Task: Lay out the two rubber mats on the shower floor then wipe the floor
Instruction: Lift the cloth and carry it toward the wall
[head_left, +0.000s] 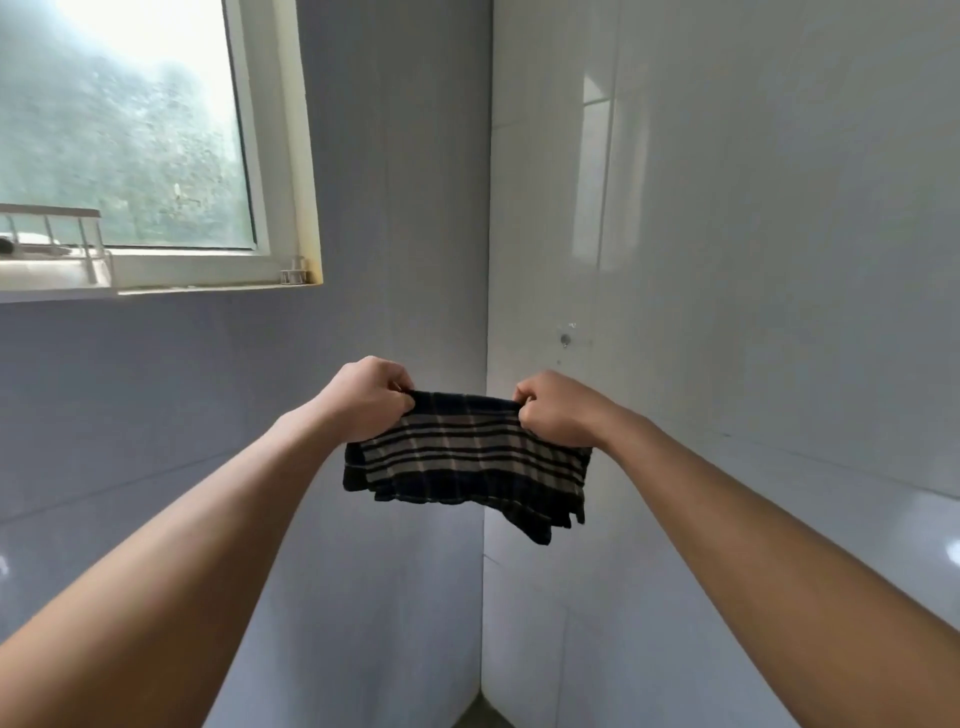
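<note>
Both hands stretch a striped cloth before the tiled corner.
Left hand and right hand are each fisted on a top corner.

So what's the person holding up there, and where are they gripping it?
A dark striped cloth, pinched along its top edge: left hand at the left corner, right hand at the right. The rest hangs loose.

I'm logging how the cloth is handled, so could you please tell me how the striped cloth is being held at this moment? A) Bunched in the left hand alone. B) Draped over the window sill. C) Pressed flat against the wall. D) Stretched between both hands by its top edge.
D: the left hand and right hand each grip a top corner of the striped cloth, which hangs in front of the tiled wall corner.
</note>
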